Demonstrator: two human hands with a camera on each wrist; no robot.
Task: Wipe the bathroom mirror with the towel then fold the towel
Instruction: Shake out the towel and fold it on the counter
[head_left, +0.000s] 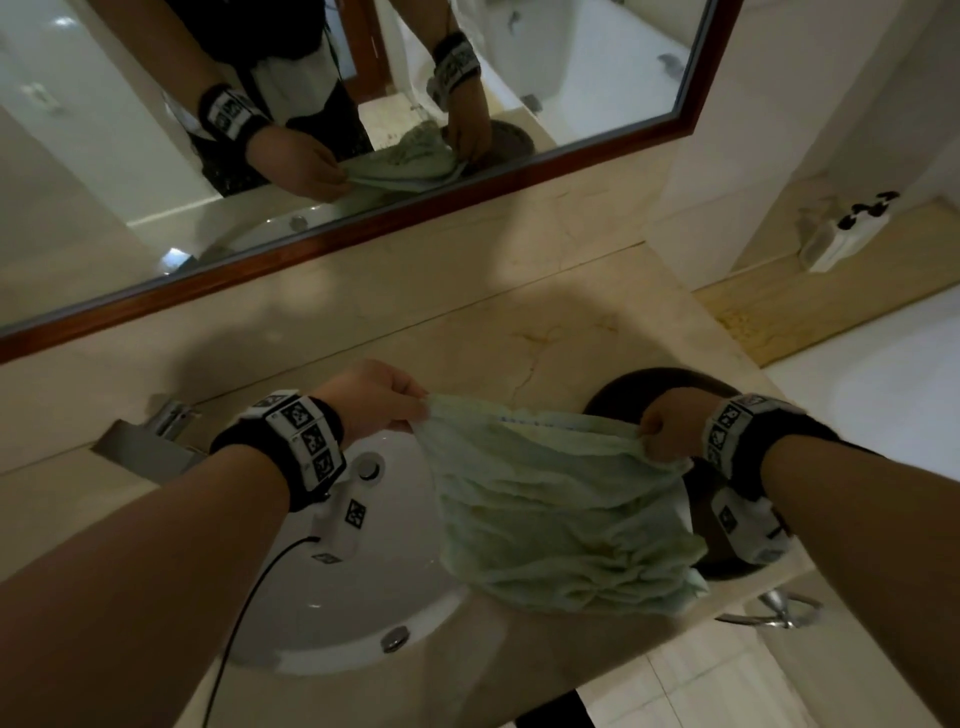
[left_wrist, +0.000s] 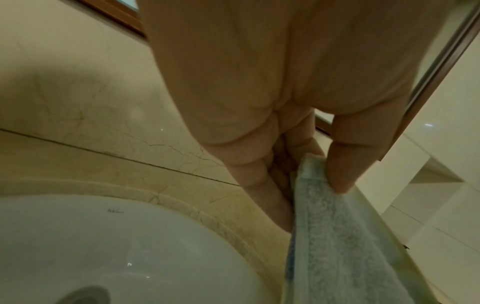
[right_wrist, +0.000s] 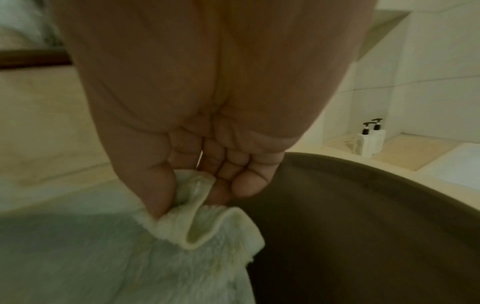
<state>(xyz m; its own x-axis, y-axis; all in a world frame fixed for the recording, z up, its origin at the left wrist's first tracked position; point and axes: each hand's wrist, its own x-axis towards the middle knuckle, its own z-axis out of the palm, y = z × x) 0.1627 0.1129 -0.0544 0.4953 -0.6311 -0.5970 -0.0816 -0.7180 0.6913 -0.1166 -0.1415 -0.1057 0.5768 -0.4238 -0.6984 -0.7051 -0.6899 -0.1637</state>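
Observation:
A pale green towel (head_left: 550, 499) hangs spread between my two hands above the marble counter (head_left: 467, 322), its lower part drooping in wrinkles past the counter's front edge. My left hand (head_left: 410, 397) pinches its upper left corner; in the left wrist view the thumb and fingers (left_wrist: 340, 174) clamp the towel (left_wrist: 335, 246) edge. My right hand (head_left: 652, 428) pinches the upper right corner, and the right wrist view shows the towel (right_wrist: 145, 257) bunched between thumb and fingers (right_wrist: 158, 195). The wood-framed mirror (head_left: 597, 67) stands behind the counter and reflects both hands.
A white basin (head_left: 337, 582) sits under my left wrist, with a chrome tap (head_left: 156, 431) at its left. A dark round tray (head_left: 670, 382) lies under my right hand. White pump bottles (head_left: 847, 234) stand on a ledge at the right. A chrome towel ring (head_left: 779, 608) hangs below the counter.

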